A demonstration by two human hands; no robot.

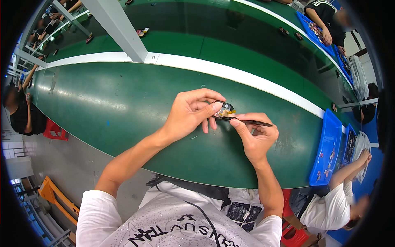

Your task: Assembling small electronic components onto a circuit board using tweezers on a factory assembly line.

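Over the green worktop, my left hand is closed around a small black-framed electronic part with a whitish, shiny middle and a bit of yellow at its right edge. Thumb and fingers pinch its left end. On the right, my right hand grips a thin dark stick-like tool, probably tweezers, its tip reaching the part's lower edge. Exactly where the tip touches is hidden by my fingers.
At the right end of the worktop stands a blue tray with small pieces in it. A white post rises from the white rail. Behind it, a green conveyor belt carries small parts. Co-workers sit at both sides and across.
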